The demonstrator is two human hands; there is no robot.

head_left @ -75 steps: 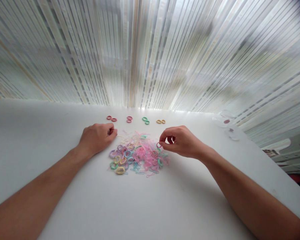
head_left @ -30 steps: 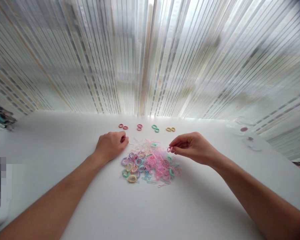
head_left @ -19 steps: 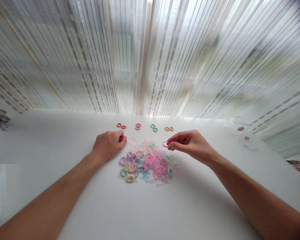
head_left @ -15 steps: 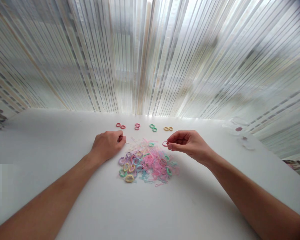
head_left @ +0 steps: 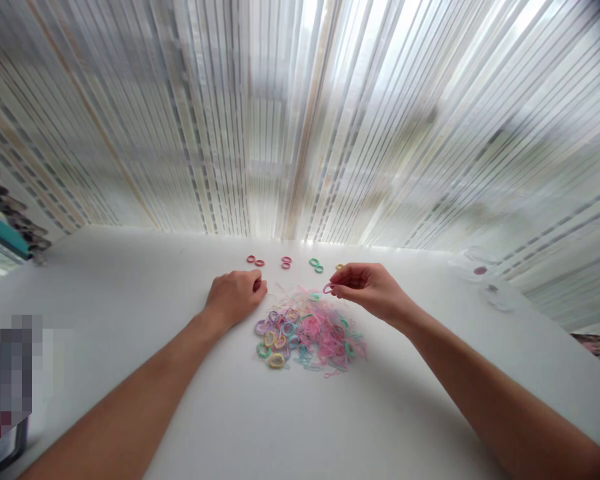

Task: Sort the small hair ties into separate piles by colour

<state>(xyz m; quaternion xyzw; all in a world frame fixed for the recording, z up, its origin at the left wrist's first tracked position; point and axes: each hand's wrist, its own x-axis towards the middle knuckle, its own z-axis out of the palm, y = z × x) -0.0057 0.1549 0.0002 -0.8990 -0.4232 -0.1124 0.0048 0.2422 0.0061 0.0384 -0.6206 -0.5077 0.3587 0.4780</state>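
My right hand [head_left: 363, 283] pinches a small pink hair tie [head_left: 327, 289] between thumb and fingertips, just above the far right side of a mixed pile. That pile of hair elastics [head_left: 307, 330] lies on the white table and holds thicker fabric ties in purple, yellow, green and blue among thin pink and clear bands. To its left, my left hand [head_left: 235, 295] rests on the table, fingers curled closed; the inside of the fist is hidden. Behind the pile, a row has two red ties [head_left: 255, 261], two pink ties [head_left: 287, 262], two green ties [head_left: 316, 265] and a partly covered yellow tie [head_left: 339, 267].
A striped string curtain [head_left: 290, 133] hangs along the table's back edge. Clear round plastic pieces [head_left: 495, 298] lie at the right. A dark-framed object [head_left: 20, 443] stands at the lower left, partly blurred out. Photos [head_left: 596, 345] show at the right edge.
The camera view has turned slightly left, shifting the table contents rightward in the picture. My right hand, still pinching the pink tie, has shifted left relative to the row, now covering part of the yellow pair.
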